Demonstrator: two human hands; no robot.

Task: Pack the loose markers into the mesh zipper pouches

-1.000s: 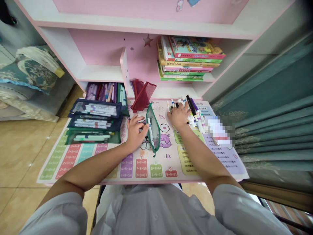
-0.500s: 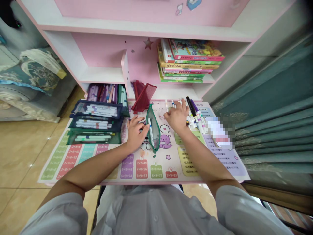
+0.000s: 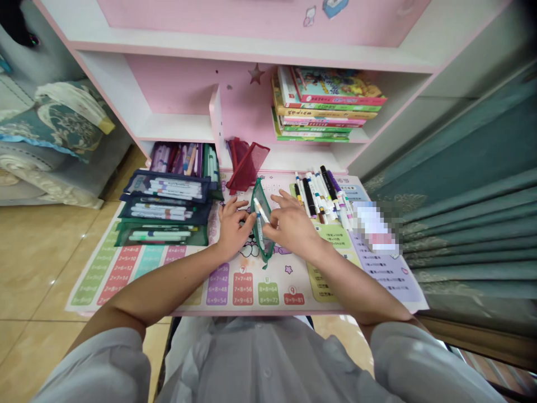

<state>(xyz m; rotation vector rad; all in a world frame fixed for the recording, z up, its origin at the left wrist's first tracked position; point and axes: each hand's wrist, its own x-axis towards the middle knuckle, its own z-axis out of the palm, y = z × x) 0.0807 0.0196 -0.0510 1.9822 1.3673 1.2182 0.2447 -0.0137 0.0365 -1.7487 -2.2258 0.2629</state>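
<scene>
My right hand (image 3: pixel 293 224) pinches a white marker (image 3: pixel 260 209) with a brownish band, held slantwise over the opening of a green mesh pouch (image 3: pixel 268 246). Another white marker (image 3: pixel 259 230) lies inside that pouch, partly hidden behind the held one. On the pouch's left edge, my left hand (image 3: pixel 234 228) grips with thumb and fingertips, its other fingers spread over the desk mat. To the right of my right hand is a loose heap of markers (image 3: pixel 319 193), mostly white, with some black and purple ones.
Filled mesh pouches (image 3: pixel 163 210) in blue and green are stacked on the left, with more purple and green ones (image 3: pixel 180 159) behind. Dark red pouches (image 3: pixel 249 165) lean at the back. Books (image 3: pixel 327 106) sit on the shelf; a blurred-out object (image 3: pixel 375 226) lies at right.
My right hand has moved from the marker heap toward me and left, bringing a marker over the green pouch. The left hand stays at the pouch's edge.
</scene>
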